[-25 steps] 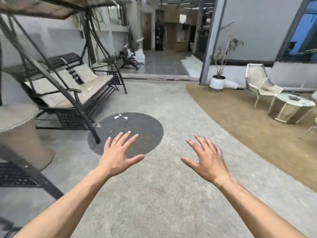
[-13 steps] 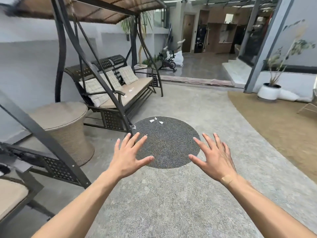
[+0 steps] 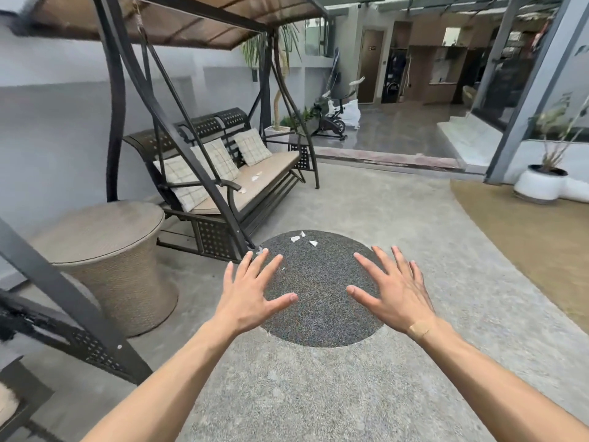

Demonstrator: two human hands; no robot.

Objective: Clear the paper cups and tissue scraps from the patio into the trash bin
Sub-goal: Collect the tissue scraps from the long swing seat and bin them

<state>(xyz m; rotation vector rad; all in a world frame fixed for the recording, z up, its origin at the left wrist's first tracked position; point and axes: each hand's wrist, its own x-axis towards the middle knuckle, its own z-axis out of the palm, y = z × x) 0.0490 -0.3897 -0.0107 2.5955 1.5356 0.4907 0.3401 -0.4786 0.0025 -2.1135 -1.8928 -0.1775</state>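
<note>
Hands out front, palms down, holding nothing: left hand (image 3: 247,293) & right hand (image 3: 393,293), fingers spread. Tissue scraps (image 3: 301,239) on far edge of dark round mat (image 3: 318,301); more on swing seat (image 3: 255,181). No legible writing. Concrete w/ open room right.

Concrete patio floor (image 3: 398,224), dark round mat (image 3: 318,282) bearing white tissue scraps (image 3: 295,239), swing bench (image 3: 255,177) alongside

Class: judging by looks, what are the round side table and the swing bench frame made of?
Round beige side table: apparently woven wicker or rope, given the ribbed horizontal weave on its wall. Dark swing bench frame: probably painted metal, given its thin curved tubes, perforated panels and matte finish.
</note>
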